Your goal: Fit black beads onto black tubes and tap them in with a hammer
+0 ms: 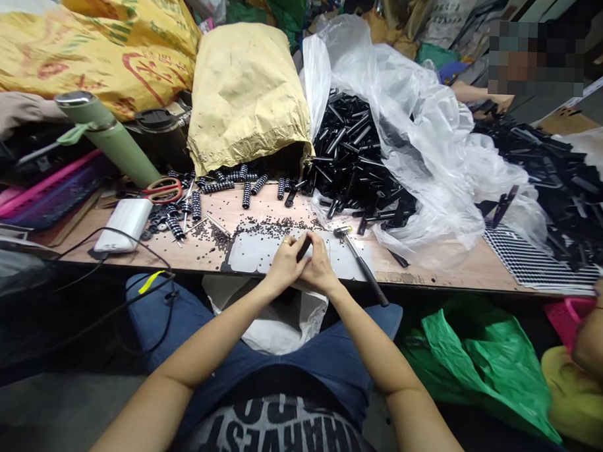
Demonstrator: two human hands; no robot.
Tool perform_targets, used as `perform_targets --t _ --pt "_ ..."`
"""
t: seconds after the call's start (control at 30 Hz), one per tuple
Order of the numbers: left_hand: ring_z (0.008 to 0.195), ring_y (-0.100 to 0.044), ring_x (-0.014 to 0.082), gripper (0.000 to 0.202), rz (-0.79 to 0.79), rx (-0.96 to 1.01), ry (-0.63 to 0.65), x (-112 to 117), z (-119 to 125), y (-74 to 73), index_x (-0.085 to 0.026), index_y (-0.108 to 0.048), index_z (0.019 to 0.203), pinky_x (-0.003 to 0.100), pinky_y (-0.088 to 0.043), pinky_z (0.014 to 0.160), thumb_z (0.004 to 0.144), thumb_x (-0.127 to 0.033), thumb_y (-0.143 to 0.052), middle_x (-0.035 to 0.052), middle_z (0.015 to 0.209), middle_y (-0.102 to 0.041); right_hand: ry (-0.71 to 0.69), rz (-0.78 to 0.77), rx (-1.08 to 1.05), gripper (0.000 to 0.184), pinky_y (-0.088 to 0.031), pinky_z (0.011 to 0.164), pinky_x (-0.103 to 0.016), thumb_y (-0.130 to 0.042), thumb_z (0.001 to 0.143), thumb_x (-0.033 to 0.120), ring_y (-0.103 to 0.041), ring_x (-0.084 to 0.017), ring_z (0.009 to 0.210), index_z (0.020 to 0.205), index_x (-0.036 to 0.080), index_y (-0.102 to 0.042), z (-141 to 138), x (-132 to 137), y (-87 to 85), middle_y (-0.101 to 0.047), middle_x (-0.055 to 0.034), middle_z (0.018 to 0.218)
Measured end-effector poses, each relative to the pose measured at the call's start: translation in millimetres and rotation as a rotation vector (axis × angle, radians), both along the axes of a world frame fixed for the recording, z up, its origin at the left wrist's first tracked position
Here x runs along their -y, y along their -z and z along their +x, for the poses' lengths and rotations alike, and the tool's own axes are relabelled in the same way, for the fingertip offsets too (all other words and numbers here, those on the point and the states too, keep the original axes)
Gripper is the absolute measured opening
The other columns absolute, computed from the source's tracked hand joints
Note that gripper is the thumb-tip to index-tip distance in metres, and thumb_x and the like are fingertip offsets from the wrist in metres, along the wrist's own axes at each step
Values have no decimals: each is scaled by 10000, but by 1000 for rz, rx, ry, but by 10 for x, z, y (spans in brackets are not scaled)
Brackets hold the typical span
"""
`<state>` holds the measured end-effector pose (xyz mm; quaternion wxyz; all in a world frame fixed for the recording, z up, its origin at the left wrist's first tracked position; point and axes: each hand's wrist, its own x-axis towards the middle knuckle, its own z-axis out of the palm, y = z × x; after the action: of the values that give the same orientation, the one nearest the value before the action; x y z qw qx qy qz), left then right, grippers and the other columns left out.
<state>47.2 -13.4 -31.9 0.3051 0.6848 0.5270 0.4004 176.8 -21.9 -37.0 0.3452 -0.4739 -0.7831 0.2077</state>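
Observation:
Between my two hands, at the front edge of the table, is a small dark elongated piece, tilted upward. My left hand closes on it from one side, and my right hand grips it from the other. Fingers cover most of the piece, so its exact kind does not show. Under the hands lies a grey flat mat sprinkled with tiny dark bits. A hammer rests right of my right hand, its handle jutting past the table edge.
Black plastic tubes spill from a clear plastic bag. A yellow paper sack stands behind ribbed black pieces. Scissors, a white power bank and a green flask sit left. A co-worker's arm shows right.

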Motion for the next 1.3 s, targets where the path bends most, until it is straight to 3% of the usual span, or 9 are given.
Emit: perform_targets --t 0.13,0.2,0.3,0.5,0.7,0.87,1.03,1.2,1.3 --pt "974 -592 238 415 195 -480 124 20 -27 214 -93 -526 1309 372 -484 851 906 -131 -436 158 1058 -618 277 -59 256 743 -336 1081 -522 -684 761 302 -352 -350 1321 1379 75 -342 429 87 71 -412 -241 1373" --pt "941 -594 242 405 269 -635 184 11 -97 246 -106 -537 1300 383 -466 807 924 -114 -388 154 1051 -641 613 -114 437 528 -361 998 -571 -619 834 350 -417 -400 1233 1247 49 -484 754 131 20 -490 -272 1262" --pt "952 -587 247 415 373 -769 193 -9 -199 237 -152 -529 1310 405 -420 792 933 -108 -364 145 1089 -652 784 -227 623 291 -416 882 -502 -481 921 317 -522 -384 1074 1017 62 -584 1093 206 -136 -591 -256 1064" --pt "978 -579 251 427 412 -847 176 -56 -253 232 -167 -521 1316 423 -389 798 936 -102 -335 147 1115 -657 599 -210 287 330 -400 644 -291 -280 998 390 -598 -222 712 1033 178 -530 821 528 -375 -630 -76 789" --pt "1097 -569 272 429 337 -852 168 5 -138 223 -141 -504 1337 490 -365 967 948 -145 -324 165 1214 -627 443 -382 425 280 -300 551 -251 -311 999 354 -539 -172 537 904 194 -520 524 669 -436 -583 -21 647" --pt "1407 -271 340 626 357 -848 206 175 94 245 16 -380 1399 526 -169 1146 940 -409 -374 246 1472 -368 375 -154 158 383 -370 575 -245 -204 1012 422 -573 -166 576 1001 194 -511 270 701 -632 -617 -34 711" --pt "1392 -315 325 555 313 -833 268 103 141 289 20 -353 1408 484 -244 1129 911 -227 -362 243 1465 -379 151 -363 484 307 -334 562 -253 -303 1004 370 -609 -196 619 900 203 -540 12 673 -523 -659 -61 754" --pt "1114 -569 274 415 149 -752 256 81 63 86 -46 -537 1258 392 -458 923 895 -95 -341 198 1159 -617 265 -330 375 350 -333 586 -251 -239 1019 392 -611 -196 642 908 215 -519 190 580 -543 -634 -31 721" --pt "959 -609 249 284 19 -705 360 204 -145 -125 -113 -630 1099 343 -494 817 897 -178 -441 142 985 -652 405 -317 395 331 -306 579 -254 -272 1016 395 -589 -191 622 902 212 -524 444 503 -529 -615 -25 691"
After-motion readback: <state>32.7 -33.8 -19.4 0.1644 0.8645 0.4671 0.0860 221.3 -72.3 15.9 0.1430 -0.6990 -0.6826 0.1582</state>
